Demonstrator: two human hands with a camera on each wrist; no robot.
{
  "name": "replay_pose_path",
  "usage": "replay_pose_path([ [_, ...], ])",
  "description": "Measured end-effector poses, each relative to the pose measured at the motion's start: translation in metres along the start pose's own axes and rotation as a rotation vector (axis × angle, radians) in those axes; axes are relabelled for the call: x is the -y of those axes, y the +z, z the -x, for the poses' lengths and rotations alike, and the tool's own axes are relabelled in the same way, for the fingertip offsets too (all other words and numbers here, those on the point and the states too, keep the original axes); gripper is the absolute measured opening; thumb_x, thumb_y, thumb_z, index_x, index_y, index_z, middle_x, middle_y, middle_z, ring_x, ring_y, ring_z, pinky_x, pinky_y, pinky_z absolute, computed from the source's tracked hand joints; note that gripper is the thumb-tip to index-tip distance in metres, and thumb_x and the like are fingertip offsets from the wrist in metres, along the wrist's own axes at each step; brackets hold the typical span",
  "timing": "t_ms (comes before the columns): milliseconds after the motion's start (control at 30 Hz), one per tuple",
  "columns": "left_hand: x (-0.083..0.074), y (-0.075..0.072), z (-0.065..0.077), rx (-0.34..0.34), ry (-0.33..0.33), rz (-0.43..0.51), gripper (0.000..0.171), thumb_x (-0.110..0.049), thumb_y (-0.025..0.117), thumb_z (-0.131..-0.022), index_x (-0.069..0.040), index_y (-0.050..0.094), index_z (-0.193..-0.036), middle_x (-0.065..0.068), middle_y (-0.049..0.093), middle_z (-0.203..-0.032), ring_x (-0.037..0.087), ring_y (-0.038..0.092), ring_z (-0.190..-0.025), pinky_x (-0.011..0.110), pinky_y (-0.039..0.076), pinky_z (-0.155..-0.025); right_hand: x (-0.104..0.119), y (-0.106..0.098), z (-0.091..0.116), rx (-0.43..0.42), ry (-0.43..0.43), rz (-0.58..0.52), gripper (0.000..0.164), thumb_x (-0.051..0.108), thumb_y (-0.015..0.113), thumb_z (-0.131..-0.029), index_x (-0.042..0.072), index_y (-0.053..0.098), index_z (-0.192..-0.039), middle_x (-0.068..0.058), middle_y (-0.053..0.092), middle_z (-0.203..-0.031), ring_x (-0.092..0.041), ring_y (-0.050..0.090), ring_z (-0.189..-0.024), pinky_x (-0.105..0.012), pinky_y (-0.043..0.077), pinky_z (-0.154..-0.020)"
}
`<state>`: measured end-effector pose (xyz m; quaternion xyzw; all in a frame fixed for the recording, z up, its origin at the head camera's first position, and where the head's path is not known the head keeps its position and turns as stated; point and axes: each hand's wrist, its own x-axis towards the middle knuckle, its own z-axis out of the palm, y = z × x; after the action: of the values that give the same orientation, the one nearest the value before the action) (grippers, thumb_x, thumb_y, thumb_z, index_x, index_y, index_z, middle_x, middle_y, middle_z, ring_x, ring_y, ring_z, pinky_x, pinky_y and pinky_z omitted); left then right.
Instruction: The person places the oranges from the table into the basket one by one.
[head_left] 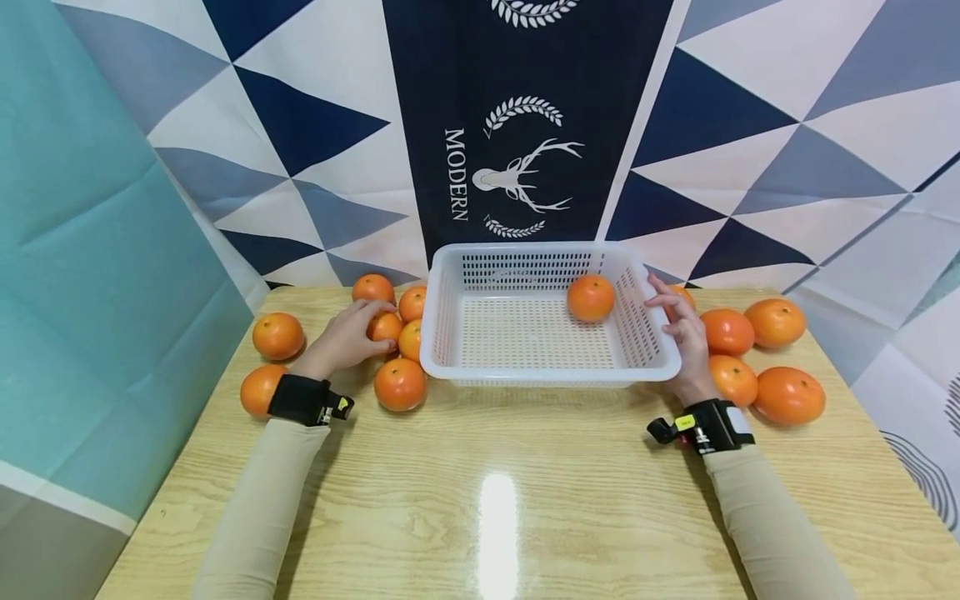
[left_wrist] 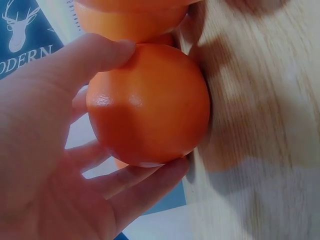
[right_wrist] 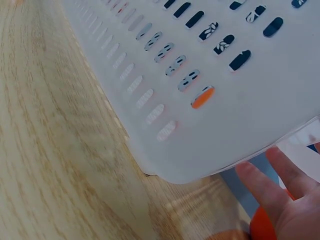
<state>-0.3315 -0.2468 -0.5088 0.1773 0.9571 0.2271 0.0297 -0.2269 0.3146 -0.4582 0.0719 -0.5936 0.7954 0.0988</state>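
An orange (head_left: 385,328) sits in the grip of my left hand (head_left: 341,337), at the left of a white plastic basket (head_left: 555,375). In the left wrist view the thumb lies along one side of this orange (left_wrist: 150,105) and the fingers bend round the other. One orange (head_left: 590,298) rests inside the basket, toward its right end. My right hand (head_left: 686,346) is at the basket's right side, fingers extended. In the right wrist view its fingertips (right_wrist: 246,171) touch the basket's edge near a corner.
More oranges stand close by the left hand, one of them (head_left: 400,385) in front. At the right lie several larger orange fruits (head_left: 789,395), beside the right wrist. A patterned cloth (head_left: 330,150) hangs behind the wooden table (head_left: 420,500).
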Motion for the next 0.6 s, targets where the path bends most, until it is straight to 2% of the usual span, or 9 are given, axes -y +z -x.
replay_pose_path([
  [100,-0.002,0.000,0.001,0.001,0.002,-0.001,0.068,-0.046,0.086,-0.095,-0.027,0.059,-0.155,0.012,0.058,-0.158,0.039,0.060,-0.134,0.067,0.051,-0.117,0.000,0.000,0.000,0.000,-0.005,0.004,0.060,0.000,0.025,-0.090,0.025,0.075,-0.110,-0.002,0.035,-0.184,-0.029,0.024,-0.174,-0.024,0.041,-0.120],
  [167,-0.008,-0.003,0.003,0.001,0.003,0.002,0.068,-0.045,0.085,-0.096,-0.025,0.059,-0.155,0.015,0.058,-0.157,0.041,0.059,-0.132,0.067,0.051,-0.116,0.000,0.000,0.000,-0.003,-0.010,0.007,0.060,-0.001,0.025,-0.090,0.026,0.075,-0.110,0.001,0.040,-0.182,-0.028,0.025,-0.174,-0.024,0.041,-0.120],
  [267,-0.026,-0.013,0.012,0.007,-0.002,0.007,0.066,-0.040,0.084,-0.097,-0.019,0.060,-0.155,0.022,0.058,-0.154,0.046,0.059,-0.129,0.069,0.050,-0.113,0.000,0.000,0.000,-0.007,-0.021,0.007,0.060,-0.002,0.025,-0.090,0.025,0.075,-0.109,0.004,0.044,-0.179,-0.029,0.027,-0.173,-0.025,0.041,-0.119],
  [333,-0.044,-0.024,0.021,0.013,-0.006,0.020,0.066,-0.036,0.084,-0.097,-0.016,0.061,-0.155,0.026,0.057,-0.153,0.049,0.058,-0.129,0.072,0.049,-0.114,-0.001,-0.001,0.000,-0.010,-0.028,0.013,0.060,-0.002,0.024,-0.089,0.025,0.074,-0.108,0.004,0.046,-0.178,-0.028,0.027,-0.173,-0.025,0.040,-0.119],
  [500,-0.071,-0.041,0.035,0.024,-0.011,0.035,0.064,-0.035,0.083,-0.097,-0.014,0.061,-0.154,0.028,0.056,-0.154,0.051,0.058,-0.131,0.071,0.048,-0.118,-0.002,-0.001,0.000,-0.004,-0.026,0.011,0.060,-0.002,0.025,-0.089,0.025,0.075,-0.109,0.003,0.044,-0.179,-0.028,0.026,-0.174,-0.025,0.040,-0.119],
  [533,-0.073,-0.043,0.036,0.024,-0.014,0.035,0.064,-0.034,0.083,-0.097,-0.014,0.062,-0.154,0.028,0.056,-0.155,0.051,0.058,-0.132,0.071,0.048,-0.119,-0.001,-0.001,0.000,-0.002,-0.022,0.007,0.060,-0.002,0.025,-0.089,0.025,0.075,-0.109,0.003,0.043,-0.180,-0.028,0.026,-0.174,-0.025,0.040,-0.120],
  [600,-0.068,-0.038,0.033,0.010,-0.011,0.020,0.063,-0.038,0.083,-0.097,-0.015,0.062,-0.153,0.027,0.057,-0.155,0.050,0.058,-0.132,0.070,0.049,-0.118,-0.001,-0.001,0.000,0.003,-0.015,0.000,0.060,-0.002,0.025,-0.090,0.025,0.075,-0.109,0.003,0.042,-0.180,-0.029,0.025,-0.174,-0.025,0.040,-0.120],
])
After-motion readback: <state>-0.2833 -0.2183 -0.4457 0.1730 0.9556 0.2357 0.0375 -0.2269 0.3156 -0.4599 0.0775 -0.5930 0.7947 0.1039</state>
